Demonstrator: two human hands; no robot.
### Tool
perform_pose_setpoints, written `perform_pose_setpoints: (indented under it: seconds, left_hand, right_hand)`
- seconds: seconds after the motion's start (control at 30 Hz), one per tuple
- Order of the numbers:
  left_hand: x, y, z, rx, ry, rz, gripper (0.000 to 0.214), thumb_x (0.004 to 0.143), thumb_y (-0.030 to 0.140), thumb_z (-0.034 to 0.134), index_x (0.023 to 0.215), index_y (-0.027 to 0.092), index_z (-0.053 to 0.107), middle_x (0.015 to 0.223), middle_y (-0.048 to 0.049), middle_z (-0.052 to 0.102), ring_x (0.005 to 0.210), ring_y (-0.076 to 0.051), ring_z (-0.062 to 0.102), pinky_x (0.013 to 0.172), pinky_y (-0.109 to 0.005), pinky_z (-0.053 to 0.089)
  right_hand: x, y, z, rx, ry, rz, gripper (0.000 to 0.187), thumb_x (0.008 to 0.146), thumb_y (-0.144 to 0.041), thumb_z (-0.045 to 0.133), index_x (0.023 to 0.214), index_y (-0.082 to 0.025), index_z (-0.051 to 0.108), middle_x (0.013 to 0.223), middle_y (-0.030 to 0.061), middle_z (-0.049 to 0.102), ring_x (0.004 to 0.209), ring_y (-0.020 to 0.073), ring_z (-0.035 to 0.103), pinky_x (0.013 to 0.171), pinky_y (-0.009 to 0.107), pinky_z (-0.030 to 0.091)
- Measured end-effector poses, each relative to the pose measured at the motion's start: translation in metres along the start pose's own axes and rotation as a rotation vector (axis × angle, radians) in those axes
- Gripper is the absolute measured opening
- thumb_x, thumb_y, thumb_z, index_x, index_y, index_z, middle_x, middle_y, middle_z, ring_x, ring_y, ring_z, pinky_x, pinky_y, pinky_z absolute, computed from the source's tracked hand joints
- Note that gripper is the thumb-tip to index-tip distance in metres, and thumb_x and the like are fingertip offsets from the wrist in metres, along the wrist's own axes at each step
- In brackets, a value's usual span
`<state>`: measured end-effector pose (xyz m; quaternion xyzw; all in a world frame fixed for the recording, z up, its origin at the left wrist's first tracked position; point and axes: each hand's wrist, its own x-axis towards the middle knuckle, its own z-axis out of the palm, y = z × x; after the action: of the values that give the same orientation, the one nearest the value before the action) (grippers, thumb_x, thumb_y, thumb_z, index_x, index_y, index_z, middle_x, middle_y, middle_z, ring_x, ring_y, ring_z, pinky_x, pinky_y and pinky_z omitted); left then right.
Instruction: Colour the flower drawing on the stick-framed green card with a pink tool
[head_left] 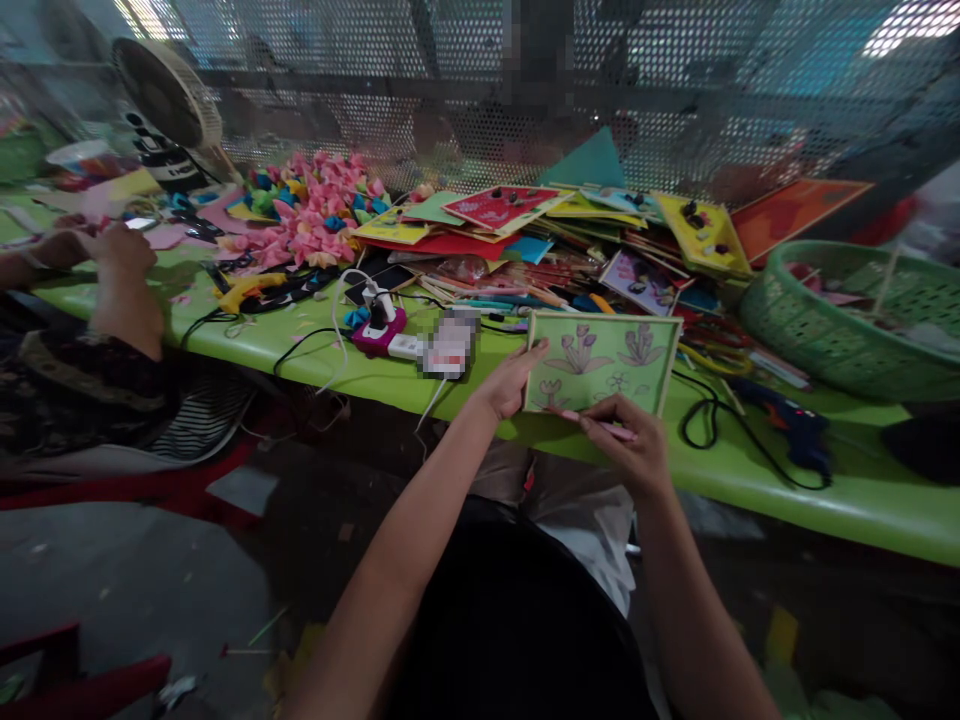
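Note:
A light green framed card [600, 345] with drawn flowers stands tilted at the table's front edge. My left hand [514, 383] is closed on the card's left side, thumb over the frame. Between the fingers of my right hand [628, 440] is a pink pen [611, 428], its tip at the flower drawn in the lower left of the card. The exact kind of pen tip is too small to tell. Some of the flowers are coloured in purple and pinkish brown; one at the lower right shows only outlines.
On the green table [862, 500] lie a blue glue gun [799, 425], a yellow glue gun [251, 290], a purple power strip [381, 335] with cables, and a phone [450, 342]. Stacked cards [502, 208], pink paper flowers [322, 205] and a green basket [840, 340] stand behind. A co-worker's hands [124, 255] are at left.

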<state>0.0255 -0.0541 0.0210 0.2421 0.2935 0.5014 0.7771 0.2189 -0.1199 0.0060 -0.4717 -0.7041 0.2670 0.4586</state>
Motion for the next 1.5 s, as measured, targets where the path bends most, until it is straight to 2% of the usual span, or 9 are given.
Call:
perform_pose_setpoints:
  seconds: [0.2,0.37,0.53,0.7,0.9,1.07,1.27,1.4,1.5]
  left_hand:
    - [0.002,-0.002,-0.002,-0.007,-0.009,0.004,0.024,0.105,0.026,0.055,0.115,0.015,0.074,0.102,-0.0138,0.082,0.106,-0.030,0.078,0.106,-0.050,0.057]
    - [0.002,-0.002,-0.001,-0.021,-0.002,0.027,0.020,0.102,0.023,0.060,0.111,0.013,0.075,0.099,-0.0146,0.082,0.106,-0.031,0.078,0.107,-0.050,0.056]
    - [-0.002,0.001,0.004,-0.006,0.030,-0.004,0.025,0.106,0.025,0.052,0.114,0.014,0.073,0.092,-0.0126,0.081,0.102,-0.031,0.079,0.105,-0.054,0.057]
    - [-0.002,0.001,0.003,-0.006,-0.002,0.017,0.025,0.105,0.026,0.055,0.119,0.013,0.072,0.099,-0.0145,0.082,0.102,-0.029,0.079,0.105,-0.051,0.058]
    - [0.001,-0.001,0.000,0.016,0.007,0.000,0.025,0.103,0.029,0.059,0.115,0.012,0.074,0.097,-0.0156,0.081,0.097,-0.029,0.080,0.100,-0.049,0.061]
    - [0.001,-0.001,-0.002,0.000,0.011,0.023,0.024,0.101,0.027,0.064,0.115,0.012,0.074,0.099,-0.0149,0.082,0.099,-0.028,0.080,0.100,-0.046,0.061]
    - [0.005,-0.002,-0.009,-0.004,0.001,0.034,0.024,0.095,0.031,0.073,0.112,0.014,0.075,0.103,-0.0130,0.083,0.107,-0.029,0.078,0.105,-0.047,0.058]
    - [0.005,-0.003,-0.011,-0.005,-0.027,0.047,0.024,0.092,0.031,0.075,0.111,0.016,0.077,0.106,-0.0121,0.083,0.113,-0.031,0.077,0.107,-0.048,0.058]
    - [0.003,-0.003,-0.010,0.003,-0.027,0.061,0.025,0.090,0.032,0.078,0.108,0.015,0.078,0.108,-0.0133,0.083,0.115,-0.033,0.076,0.106,-0.049,0.058]
  right_hand:
    - [0.002,-0.003,0.002,0.018,-0.010,-0.010,0.019,0.087,-0.040,0.076,0.080,-0.023,0.073,0.070,0.0004,0.072,0.062,0.0165,0.063,0.058,0.028,0.048]
    - [0.003,-0.001,0.006,0.031,-0.041,-0.023,0.022,0.088,-0.045,0.079,0.086,-0.023,0.076,0.077,0.0024,0.076,0.068,0.0179,0.068,0.063,0.028,0.052]
    - [0.002,0.001,0.003,0.001,-0.010,-0.029,0.024,0.087,-0.045,0.079,0.081,-0.022,0.073,0.071,0.0009,0.073,0.062,0.0160,0.064,0.057,0.026,0.047]
    - [0.002,-0.001,0.003,0.000,-0.013,-0.024,0.025,0.087,-0.046,0.078,0.080,-0.022,0.073,0.070,0.0011,0.073,0.062,0.0162,0.064,0.057,0.026,0.048]
    - [0.003,0.003,0.007,0.011,-0.038,-0.036,0.021,0.088,-0.042,0.078,0.084,-0.022,0.075,0.074,0.0011,0.074,0.066,0.0168,0.066,0.062,0.028,0.050]
    - [0.000,0.004,0.001,0.029,0.060,0.007,0.019,0.083,-0.036,0.077,0.072,-0.022,0.070,0.064,-0.0013,0.066,0.059,0.0147,0.057,0.056,0.027,0.042]
    - [-0.002,0.018,-0.003,0.414,0.238,0.085,0.016,0.078,-0.035,0.084,0.076,-0.023,0.074,0.063,-0.0018,0.065,0.054,0.0131,0.053,0.050,0.025,0.037]
    - [0.001,0.018,-0.001,0.541,0.406,0.072,0.017,0.075,-0.035,0.086,0.085,-0.025,0.078,0.073,0.0003,0.071,0.059,0.0141,0.058,0.048,0.025,0.037]
    - [0.003,0.016,0.002,0.533,0.464,0.056,0.018,0.074,-0.034,0.087,0.088,-0.024,0.080,0.083,0.0020,0.075,0.065,0.0147,0.061,0.052,0.026,0.041]
